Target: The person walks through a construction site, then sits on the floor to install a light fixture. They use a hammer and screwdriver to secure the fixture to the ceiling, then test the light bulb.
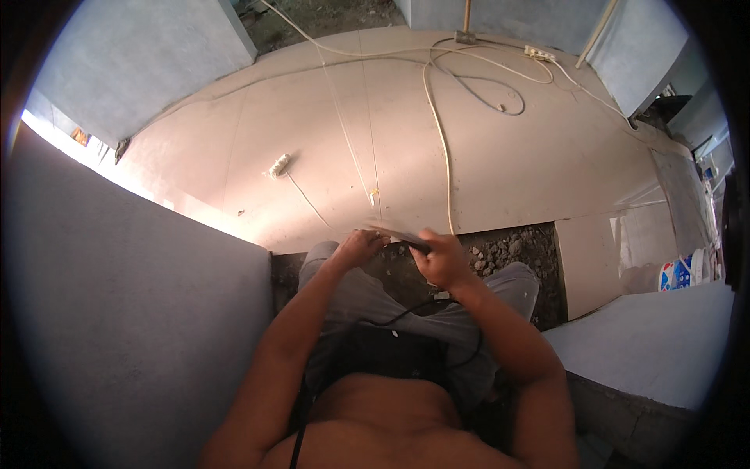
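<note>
My right hand is wrapped round the dark handle of a narrow, flat-bladed hand tool. The tool's blade points left, toward my left hand, at the front edge of the pale floor tiles. My left hand sits by that edge with its fingers curled together. Whatever lies between those fingers is too small to make out. Below both hands, a strip of dark soil and gravel runs between my bent knees. A thin string stretches over the tiles to a small white and yellow piece just ahead.
A white socket block with a cord lies on the tiles at left. Farther off are looping cables, a long-handled hammer and a power strip. Grey walls flank me; a white-and-blue bucket stands right.
</note>
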